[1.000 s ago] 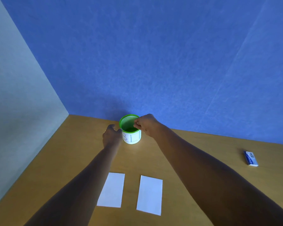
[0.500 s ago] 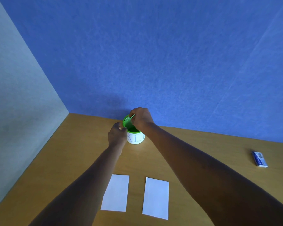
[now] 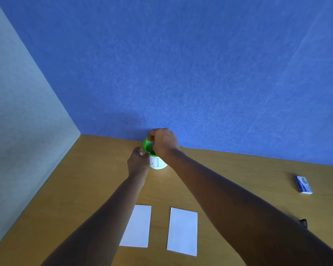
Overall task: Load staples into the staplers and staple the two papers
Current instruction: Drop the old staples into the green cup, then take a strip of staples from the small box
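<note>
A green cup [image 3: 148,145] with a white label stands at the back of the wooden desk [image 3: 238,181], tilted toward me. My left hand [image 3: 138,163] grips its left side. My right hand [image 3: 162,143] reaches over the rim, its fingers curled into the cup's mouth; what they hold is hidden. Two white papers lie side by side near me: the left paper [image 3: 137,226] and the right paper [image 3: 183,231]. A small blue staple box [image 3: 302,184] lies far right. No stapler is visible.
A blue partition wall [image 3: 181,73] stands right behind the cup, and a grey wall [image 3: 17,121] closes the left side. A small dark object [image 3: 303,222] peeks out beside my right forearm.
The cup has tilted toward me under my left hand. My right hand has moved from the rim's right edge to over the cup's mouth, fingers dipping inside.
</note>
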